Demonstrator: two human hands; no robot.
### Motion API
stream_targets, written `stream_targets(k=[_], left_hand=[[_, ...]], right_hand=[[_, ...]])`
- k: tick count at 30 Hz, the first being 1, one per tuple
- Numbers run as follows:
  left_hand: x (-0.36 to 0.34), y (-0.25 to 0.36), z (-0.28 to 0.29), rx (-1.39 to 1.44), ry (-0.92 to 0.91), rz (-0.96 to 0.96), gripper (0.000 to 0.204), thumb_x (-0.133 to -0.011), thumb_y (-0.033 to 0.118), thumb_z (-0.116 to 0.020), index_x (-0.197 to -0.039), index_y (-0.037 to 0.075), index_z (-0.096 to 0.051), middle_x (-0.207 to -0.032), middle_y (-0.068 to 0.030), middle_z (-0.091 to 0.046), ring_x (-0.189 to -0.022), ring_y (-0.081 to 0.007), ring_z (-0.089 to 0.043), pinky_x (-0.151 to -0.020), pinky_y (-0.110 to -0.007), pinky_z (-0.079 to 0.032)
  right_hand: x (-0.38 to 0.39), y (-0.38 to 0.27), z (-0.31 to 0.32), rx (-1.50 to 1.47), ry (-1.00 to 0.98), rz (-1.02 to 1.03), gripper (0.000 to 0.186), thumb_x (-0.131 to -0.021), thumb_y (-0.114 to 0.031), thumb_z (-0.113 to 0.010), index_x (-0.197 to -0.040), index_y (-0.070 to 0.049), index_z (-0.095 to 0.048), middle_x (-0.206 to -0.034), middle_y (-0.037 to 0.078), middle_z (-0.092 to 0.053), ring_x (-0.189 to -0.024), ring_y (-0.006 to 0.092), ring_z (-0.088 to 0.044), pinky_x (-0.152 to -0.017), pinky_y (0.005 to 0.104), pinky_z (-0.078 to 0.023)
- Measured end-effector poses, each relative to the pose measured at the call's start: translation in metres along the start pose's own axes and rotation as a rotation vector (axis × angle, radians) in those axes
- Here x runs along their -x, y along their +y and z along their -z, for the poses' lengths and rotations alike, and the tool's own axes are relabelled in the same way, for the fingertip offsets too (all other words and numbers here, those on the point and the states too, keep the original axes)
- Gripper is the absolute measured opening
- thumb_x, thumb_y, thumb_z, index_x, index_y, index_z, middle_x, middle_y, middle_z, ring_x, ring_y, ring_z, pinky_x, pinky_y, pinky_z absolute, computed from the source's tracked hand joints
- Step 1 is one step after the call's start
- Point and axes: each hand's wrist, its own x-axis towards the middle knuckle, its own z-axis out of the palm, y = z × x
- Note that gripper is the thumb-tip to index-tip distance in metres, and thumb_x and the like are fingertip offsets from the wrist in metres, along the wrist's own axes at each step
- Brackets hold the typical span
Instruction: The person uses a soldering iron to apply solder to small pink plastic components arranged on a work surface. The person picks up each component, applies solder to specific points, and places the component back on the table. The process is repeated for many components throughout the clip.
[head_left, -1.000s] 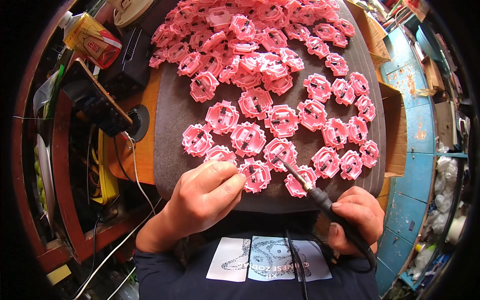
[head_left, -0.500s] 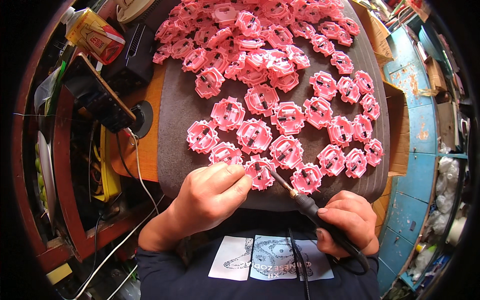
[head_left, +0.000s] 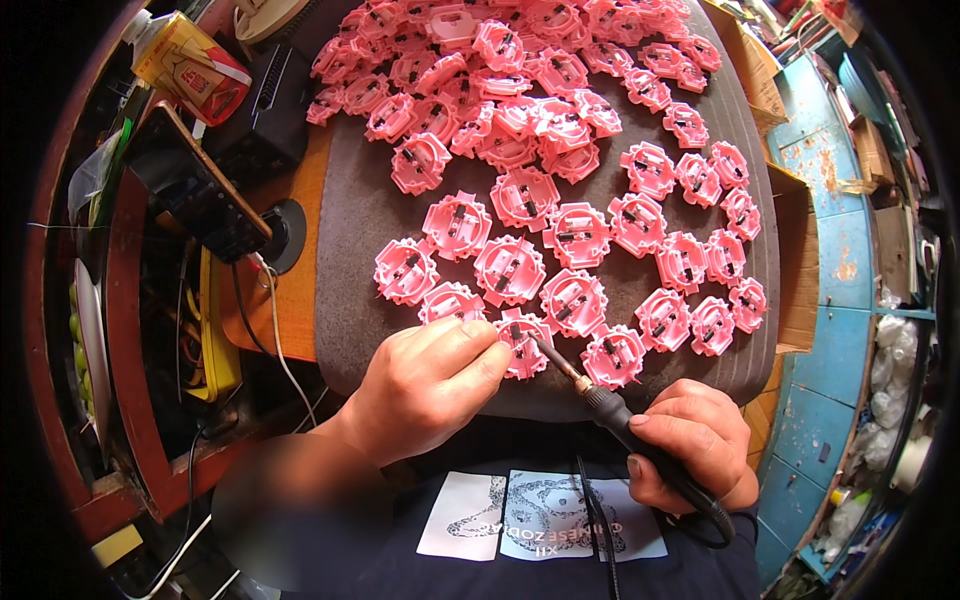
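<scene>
My right hand (head_left: 702,440) is closed around the black handle of a soldering iron (head_left: 608,407). The iron's thin metal tip slants up and left to the right side of a round pink plastic housing (head_left: 526,362) at the mat's near edge. Beside that housing, on its left, my left hand (head_left: 425,378) is closed in a pinch; whatever the fingertips hold is hidden. Black pieces sit inside the housing. Around it lie more of the same kind: one housing (head_left: 572,303) behind, another (head_left: 613,357) to the right, and one (head_left: 452,303) partly covered by my left hand.
A large heap of pink housings (head_left: 500,90) covers the far part of the dark mat (head_left: 350,340). At the left stand a phone (head_left: 190,190) on a holder, a drink bottle (head_left: 190,70) and white cables. Cardboard (head_left: 797,260) and blue cabinets (head_left: 840,350) line the right.
My left hand has shifted slightly to the right, nearer the housing. The iron's tip stays at about the same place, while my right hand has moved very little.
</scene>
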Motion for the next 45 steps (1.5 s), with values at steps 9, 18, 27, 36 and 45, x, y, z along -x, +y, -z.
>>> stream_targets(k=[9, 18, 27, 36, 45], left_hand=[[-0.001, 0.0, -0.004, 0.003, 0.028, 0.008, 0.031, -0.075, -0.005, -0.081, -0.104, -0.002, -0.07, -0.1, -0.0139, -0.067, -0.081, -0.0312, -0.071, -0.069, -0.04, -0.06], [0.007, 0.003, -0.004, 0.065, 0.055, -0.057, 0.031, -0.075, -0.003, -0.078, -0.105, -0.005, -0.069, -0.099, -0.0144, -0.063, -0.079, -0.0295, -0.068, -0.068, -0.038, -0.058], [0.006, 0.005, -0.007, 0.042, 0.032, -0.048, 0.029, -0.074, -0.003, -0.076, -0.102, -0.004, -0.067, -0.096, -0.0124, -0.061, -0.075, -0.0277, -0.065, -0.064, -0.037, -0.056], [0.006, 0.005, -0.007, 0.069, 0.008, -0.01, 0.033, -0.073, -0.008, -0.08, -0.104, -0.003, -0.07, -0.1, -0.0128, -0.065, -0.077, -0.0291, -0.068, -0.066, -0.039, -0.058], [0.005, 0.006, -0.005, 0.001, -0.001, -0.021, 0.032, -0.075, -0.005, -0.081, -0.105, -0.002, -0.07, -0.098, -0.0128, -0.066, -0.078, -0.0307, -0.07, -0.067, -0.039, -0.059]], right_hand=[[0.002, -0.001, 0.002, 0.007, 0.008, -0.014, 0.035, -0.079, -0.006, -0.081, -0.11, 0.007, -0.07, -0.08, 0.015, -0.068, -0.06, 0.0258, -0.065, -0.052, 0.0361, -0.054], [0.011, -0.005, 0.006, 0.011, 0.021, -0.001, 0.036, -0.073, -0.004, -0.08, -0.107, 0.006, -0.071, -0.081, 0.015, -0.067, -0.059, 0.0252, -0.065, -0.051, 0.0358, -0.053], [0.012, -0.004, 0.001, -0.009, 0.024, 0.013, 0.037, -0.072, -0.002, -0.079, -0.107, 0.007, -0.07, -0.079, 0.015, -0.067, -0.056, 0.0251, -0.063, -0.05, 0.0356, -0.052], [0.01, -0.003, 0.001, -0.01, 0.018, 0.017, 0.036, -0.073, -0.003, -0.079, -0.107, 0.007, -0.07, -0.078, 0.015, -0.068, -0.056, 0.0252, -0.063, -0.049, 0.0355, -0.052], [0.011, -0.005, 0.003, -0.004, 0.018, 0.003, 0.036, -0.075, -0.004, -0.08, -0.108, 0.007, -0.07, -0.078, 0.014, -0.067, -0.057, 0.0253, -0.064, -0.05, 0.036, -0.052]])
